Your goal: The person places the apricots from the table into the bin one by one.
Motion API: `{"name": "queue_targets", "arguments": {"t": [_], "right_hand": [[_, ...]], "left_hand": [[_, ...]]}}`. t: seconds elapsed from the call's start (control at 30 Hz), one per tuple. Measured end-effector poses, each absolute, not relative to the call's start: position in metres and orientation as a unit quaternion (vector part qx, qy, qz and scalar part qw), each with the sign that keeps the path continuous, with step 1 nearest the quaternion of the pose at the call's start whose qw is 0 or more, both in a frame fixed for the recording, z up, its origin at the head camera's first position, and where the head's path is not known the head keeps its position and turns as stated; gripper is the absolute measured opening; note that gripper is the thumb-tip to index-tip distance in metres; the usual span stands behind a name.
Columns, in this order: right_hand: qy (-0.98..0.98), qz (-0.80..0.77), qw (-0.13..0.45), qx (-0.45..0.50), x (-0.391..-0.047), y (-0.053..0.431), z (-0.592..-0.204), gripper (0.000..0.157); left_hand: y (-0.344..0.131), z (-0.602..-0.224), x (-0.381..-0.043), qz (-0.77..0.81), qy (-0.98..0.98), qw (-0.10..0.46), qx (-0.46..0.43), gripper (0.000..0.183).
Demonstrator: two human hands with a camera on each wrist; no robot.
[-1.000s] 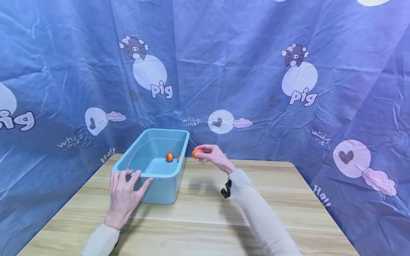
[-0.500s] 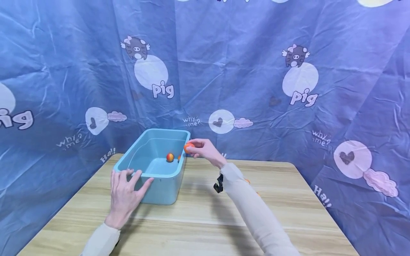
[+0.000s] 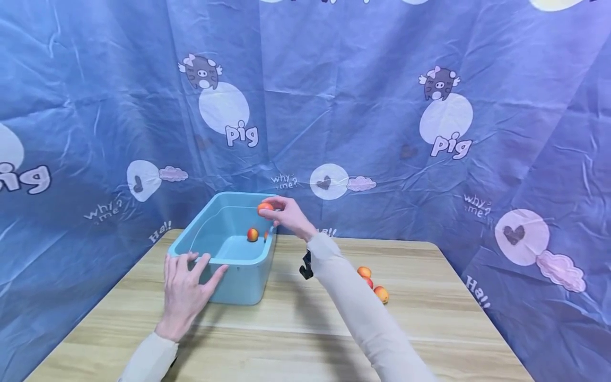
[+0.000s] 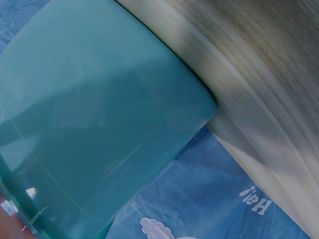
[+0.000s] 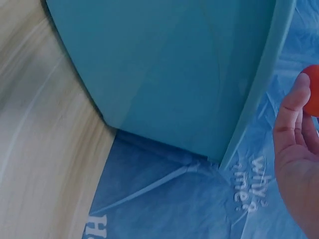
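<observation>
A light-blue plastic bin (image 3: 243, 284) stands at the left of the table. My left hand (image 3: 183, 289) holds its near rim, fingers over the edge and thumb against the outer wall. In the left wrist view only a bit of a finger (image 4: 7, 226) shows at the lower left. My right hand (image 3: 292, 217) pinches a small round orange-red fruit (image 3: 264, 209) between thumb and fingers, above the bin's far right rim. The right wrist view has that fruit (image 5: 313, 92) cut by its edge. Inside the bin lies a red-yellow fruit (image 3: 252, 234), with another (image 3: 267, 235) partly hidden by the right wall.
Several similar fruits (image 3: 381, 294) lie on the wooden table (image 3: 267, 345) just right of my right forearm, partly covered by the sleeve (image 3: 353, 302). A blue printed cloth (image 3: 382, 132) hangs behind the table and along both sides.
My right hand has carried the fruit left and up, from outside the bin to over its rim. Fruits on the table have come into view beside the forearm. My left hand stays put.
</observation>
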State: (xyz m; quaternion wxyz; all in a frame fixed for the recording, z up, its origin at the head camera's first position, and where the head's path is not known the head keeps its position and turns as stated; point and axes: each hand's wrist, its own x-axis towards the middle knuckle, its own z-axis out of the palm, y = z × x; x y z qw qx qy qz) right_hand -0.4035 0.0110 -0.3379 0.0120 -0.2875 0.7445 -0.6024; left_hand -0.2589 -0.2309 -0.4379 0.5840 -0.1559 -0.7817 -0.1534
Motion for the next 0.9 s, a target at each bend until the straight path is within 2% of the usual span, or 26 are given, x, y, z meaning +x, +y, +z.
{"name": "queue_targets", "arguments": {"t": [0.37, 0.63, 0.9], "right_hand": [[0.786, -0.564, 0.021, -0.254, -0.407, -0.027, -0.341, 0.034], [0.82, -0.53, -0.023, -0.213, -0.417, -0.035, -0.346, 0.034], [0.838, -0.509, -0.014, -0.197, -0.424, -0.047, -0.346, 0.033]], "left_hand": [[-0.238, -0.441, -0.268, -0.159, -0.783, 0.58, -0.161, 0.066], [-0.24, -0.444, -0.279, -0.168, -0.782, 0.575, -0.173, 0.057], [-0.247, -0.446, -0.288, -0.167, -0.778, 0.581, -0.173, 0.057]]}}
